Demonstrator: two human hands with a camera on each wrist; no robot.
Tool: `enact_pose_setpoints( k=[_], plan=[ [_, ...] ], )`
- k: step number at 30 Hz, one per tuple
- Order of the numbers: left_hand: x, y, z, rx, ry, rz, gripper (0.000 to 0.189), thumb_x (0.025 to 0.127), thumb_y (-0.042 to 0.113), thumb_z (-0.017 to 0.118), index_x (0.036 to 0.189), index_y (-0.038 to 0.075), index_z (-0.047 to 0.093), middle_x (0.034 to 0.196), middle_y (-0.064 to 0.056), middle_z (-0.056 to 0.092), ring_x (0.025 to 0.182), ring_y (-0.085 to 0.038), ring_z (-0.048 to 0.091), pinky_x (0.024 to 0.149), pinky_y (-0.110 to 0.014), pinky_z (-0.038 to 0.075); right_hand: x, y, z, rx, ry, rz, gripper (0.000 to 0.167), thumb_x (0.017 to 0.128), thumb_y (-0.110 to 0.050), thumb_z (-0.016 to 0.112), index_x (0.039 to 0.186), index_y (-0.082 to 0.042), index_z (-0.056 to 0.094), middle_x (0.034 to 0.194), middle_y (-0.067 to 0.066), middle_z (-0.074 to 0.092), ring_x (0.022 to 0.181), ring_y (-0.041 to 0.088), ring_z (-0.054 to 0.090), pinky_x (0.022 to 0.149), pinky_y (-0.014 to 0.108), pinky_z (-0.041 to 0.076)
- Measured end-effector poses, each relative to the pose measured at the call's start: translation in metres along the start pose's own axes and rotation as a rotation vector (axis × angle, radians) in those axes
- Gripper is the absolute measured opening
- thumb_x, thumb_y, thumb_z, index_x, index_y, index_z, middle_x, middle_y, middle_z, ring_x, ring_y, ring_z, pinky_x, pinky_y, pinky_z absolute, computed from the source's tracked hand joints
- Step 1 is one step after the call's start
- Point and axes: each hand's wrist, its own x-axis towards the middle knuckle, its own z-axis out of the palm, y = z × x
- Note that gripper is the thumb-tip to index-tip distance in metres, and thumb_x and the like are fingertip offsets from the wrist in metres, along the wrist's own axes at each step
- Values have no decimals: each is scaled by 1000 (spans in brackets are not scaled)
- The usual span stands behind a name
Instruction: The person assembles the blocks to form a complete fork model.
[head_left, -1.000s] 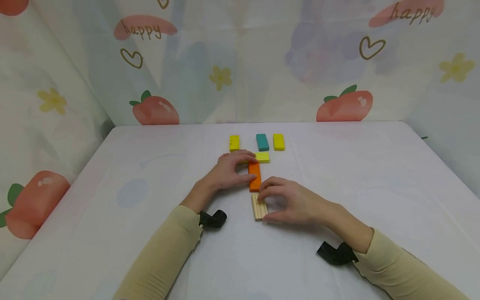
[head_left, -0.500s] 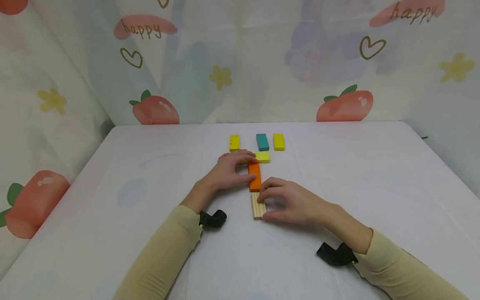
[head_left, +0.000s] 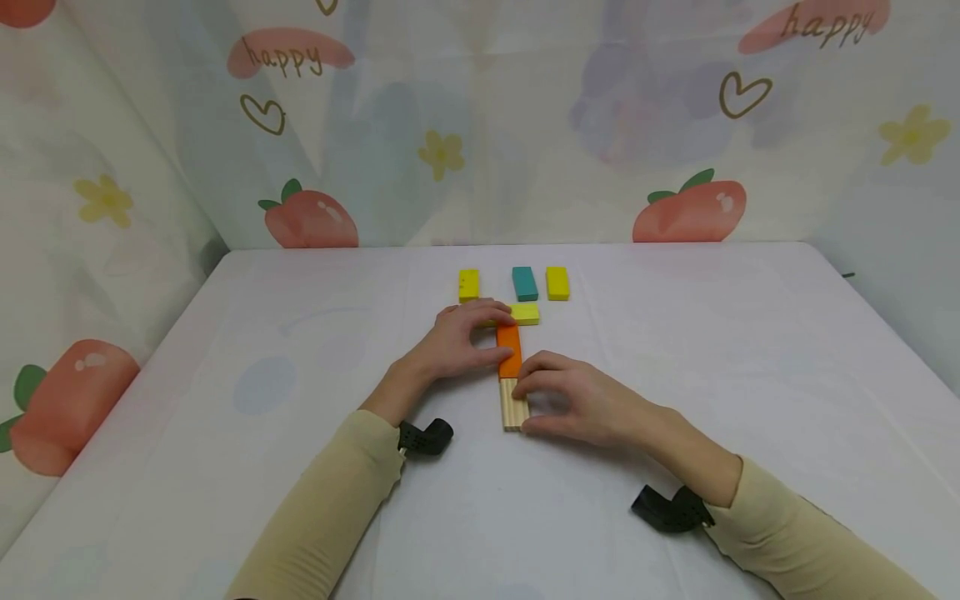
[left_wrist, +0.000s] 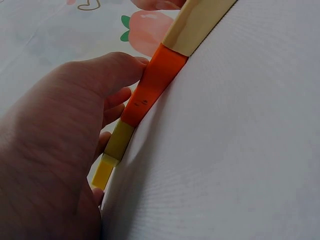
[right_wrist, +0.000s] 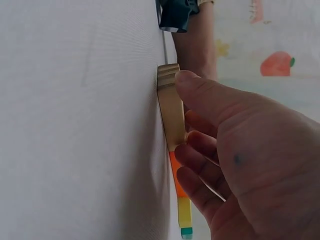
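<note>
Wood block [head_left: 512, 415] at 6 o'clock of orange block [head_left: 508, 337], ends touching. R hand [head_left: 581, 400] grips former from 3 o'clock, thumb-finger gap mod.; L hand [head_left: 459, 342] holds latter from 9 o'clock, gap approx. same.

orng blk [head_left: 510, 338] | tan striped-grain blk [head_left: 512, 408] | ylw blks [head_left: 557, 283] | teal blk [head_left: 525, 283] | wht tbl [head_left: 675, 333]

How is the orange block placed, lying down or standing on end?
Lying down. The head view shows the orange block stretched lengthwise along the white tabletop, between a wooden block and a yellow block.
</note>
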Motion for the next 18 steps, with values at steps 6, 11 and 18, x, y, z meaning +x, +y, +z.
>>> enact_pose_setpoints(
  k=[6,11,18],
  plan=[
    [0,0,0,6,-1,-2,43,93,36,74,132,19,68,145,2,58,145,-18,41,122,-52,21,1,0,1,-5,13,1,27,87,-25,83,111,-19,74,120,-8,60,113,11,56,100,34,51],
    [0,0,0,1,1,-1,43,93,35,75,132,19,68,145,2,58,144,-18,42,122,-52,21,1,-1,1,-5,18,7,27,86,-24,84,111,-18,74,119,-7,61,113,11,57,100,34,51],
    [0,0,0,-4,-2,-6,42,93,35,74,131,19,68,145,2,59,145,-17,40,122,-51,20,1,-1,2,-3,19,23,26,86,-24,84,110,-18,74,119,-8,61,113,11,57,100,35,52]
  ],
)
